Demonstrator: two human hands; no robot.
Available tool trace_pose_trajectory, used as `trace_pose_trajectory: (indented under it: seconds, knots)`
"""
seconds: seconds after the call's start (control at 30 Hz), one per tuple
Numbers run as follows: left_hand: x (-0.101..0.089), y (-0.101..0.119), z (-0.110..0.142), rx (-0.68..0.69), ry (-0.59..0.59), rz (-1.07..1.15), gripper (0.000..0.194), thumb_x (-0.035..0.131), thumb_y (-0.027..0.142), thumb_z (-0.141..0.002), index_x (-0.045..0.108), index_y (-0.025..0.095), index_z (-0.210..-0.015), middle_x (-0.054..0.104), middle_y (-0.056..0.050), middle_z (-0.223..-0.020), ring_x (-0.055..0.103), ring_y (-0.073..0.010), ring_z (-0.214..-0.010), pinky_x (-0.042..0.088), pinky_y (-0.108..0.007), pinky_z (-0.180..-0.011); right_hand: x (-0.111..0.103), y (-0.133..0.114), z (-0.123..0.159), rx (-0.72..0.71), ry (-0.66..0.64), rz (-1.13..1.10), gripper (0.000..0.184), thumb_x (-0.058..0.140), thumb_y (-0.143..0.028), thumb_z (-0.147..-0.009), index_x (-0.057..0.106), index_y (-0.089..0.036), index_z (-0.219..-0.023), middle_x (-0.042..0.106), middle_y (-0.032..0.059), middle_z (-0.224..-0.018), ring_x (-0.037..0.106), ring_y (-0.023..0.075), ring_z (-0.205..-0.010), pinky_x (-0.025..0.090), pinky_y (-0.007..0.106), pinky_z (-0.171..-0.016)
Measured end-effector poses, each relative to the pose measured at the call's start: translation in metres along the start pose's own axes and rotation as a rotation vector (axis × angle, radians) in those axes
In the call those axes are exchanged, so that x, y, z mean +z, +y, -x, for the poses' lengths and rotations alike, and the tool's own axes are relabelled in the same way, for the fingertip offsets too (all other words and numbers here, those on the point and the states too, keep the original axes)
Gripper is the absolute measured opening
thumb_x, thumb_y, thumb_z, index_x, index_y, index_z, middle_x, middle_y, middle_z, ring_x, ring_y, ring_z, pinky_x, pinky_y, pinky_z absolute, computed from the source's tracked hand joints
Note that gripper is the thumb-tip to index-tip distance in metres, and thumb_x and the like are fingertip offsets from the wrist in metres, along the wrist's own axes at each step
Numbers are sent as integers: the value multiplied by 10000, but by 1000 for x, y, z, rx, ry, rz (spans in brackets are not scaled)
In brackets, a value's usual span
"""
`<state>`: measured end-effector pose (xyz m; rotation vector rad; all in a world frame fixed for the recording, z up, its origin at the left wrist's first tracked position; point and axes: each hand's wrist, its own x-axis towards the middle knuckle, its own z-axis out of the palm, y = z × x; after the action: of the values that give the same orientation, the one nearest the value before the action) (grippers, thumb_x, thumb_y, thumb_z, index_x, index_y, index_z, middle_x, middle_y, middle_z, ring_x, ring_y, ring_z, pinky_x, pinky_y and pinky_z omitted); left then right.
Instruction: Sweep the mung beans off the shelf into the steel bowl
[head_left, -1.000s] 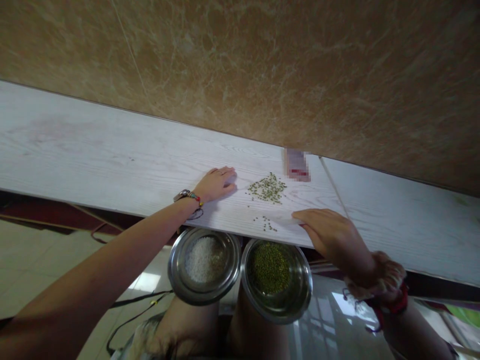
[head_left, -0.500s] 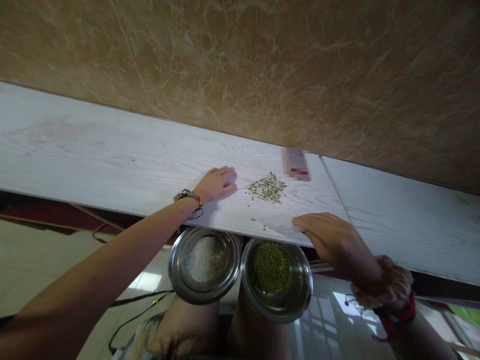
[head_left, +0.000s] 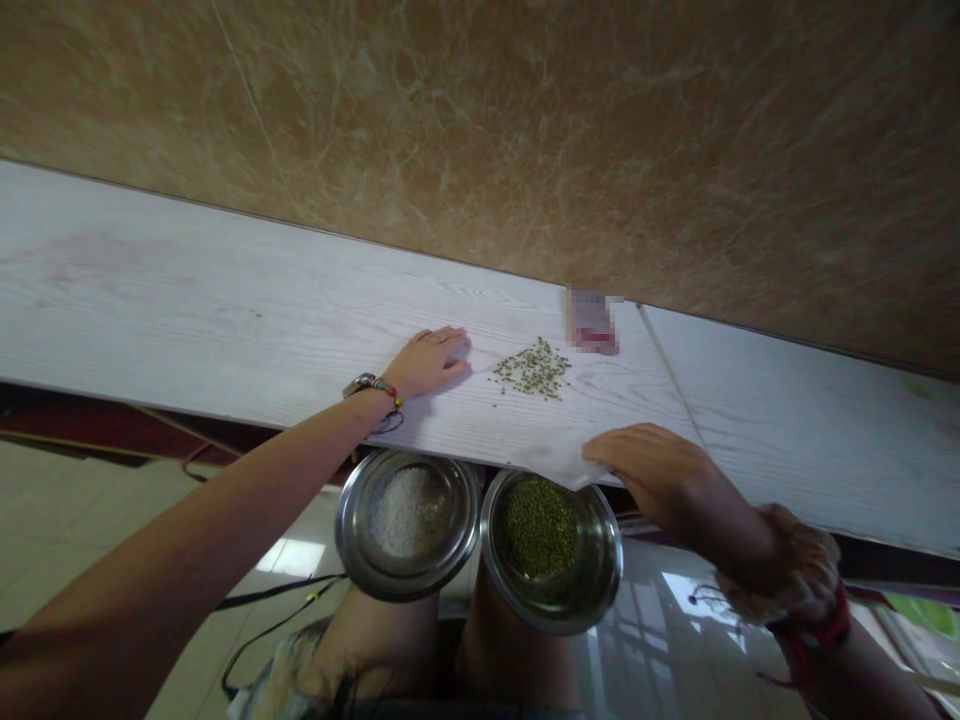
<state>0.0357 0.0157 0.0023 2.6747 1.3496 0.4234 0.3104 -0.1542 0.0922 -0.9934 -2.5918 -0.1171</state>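
The left hand [head_left: 429,362] lies palm down on the white surface [head_left: 225,290], fingers extended, holding nothing visible. The right hand [head_left: 649,460] is closed on a thin pale sheet [head_left: 559,462], material not determinable, whose lower part reaches past the near edge, over the rim of the bean bowl [head_left: 609,590] as viewed. Loose green beans [head_left: 534,370] are spread in a small patch between the left hand and a blurred packet [head_left: 591,322]; a larger quantity sits inside the bean bowl. Beside it stands a second bowl [head_left: 352,570] holding white grains [head_left: 409,512]. Step in hand, as judged: scraping beans off the edge into the bean bowl with the sheet; whether any are dropping cannot be made out. The next move appears to call for setting the sheet behind the loose patch and drawing a portion nearer, with the bowl kept beneath the edge; a wide stroke could scatter beans between the bowls.
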Motion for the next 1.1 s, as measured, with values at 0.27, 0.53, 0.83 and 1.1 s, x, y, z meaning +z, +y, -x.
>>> trace_pose_trajectory:
  seconds: [0.27, 0.53, 0.83, 1.1]
  knots:
    - [-1, 2, 1, -11, -5, 4, 470, 373, 386, -865, 519, 215, -1278, 507, -60, -1405, 430, -245, -1307, 331, -416, -1087, -27, -21, 2, 26, -45, -8, 262, 384, -146, -938, 633, -210, -886, 705, 15, -768, 647, 137, -686, 511, 267, -639]
    - [-2, 2, 1, -14, -10, -10, 474, 375, 380, -861, 533, 173, -1257, 489, -90, -1418, 433, -242, -1306, 329, -408, -1088, -4, -9, -7, 92, 106, 213, 243, 418, -122, -916, 657, -146, -956, 734, 80, -866, 671, 186, -781, 534, 316, -693]
    - [-3, 4, 1, -15, -23, -8, 469, 395, 359, -875, 526, 150, -1274, 473, -107, -1430, 426, -245, -1315, 321, -411, -1098, 8, -18, -14, 2, 190, 277, 267, 440, -18, -851, 660, -85, -987, 731, 112, -902, 661, 190, -853, 523, 304, -756]
    - [-5, 1, 4, 10, 24, 73, 396, 420, 259, -858, 597, 113, -1181, 613, -115, -1272, 517, -240, -1231, 370, -375, -1065, 56, 2, -4, -78, 228, 412, 245, 461, -36, -875, 684, -91, -961, 731, 127, -937, 665, 196, -884, 519, 314, -750]
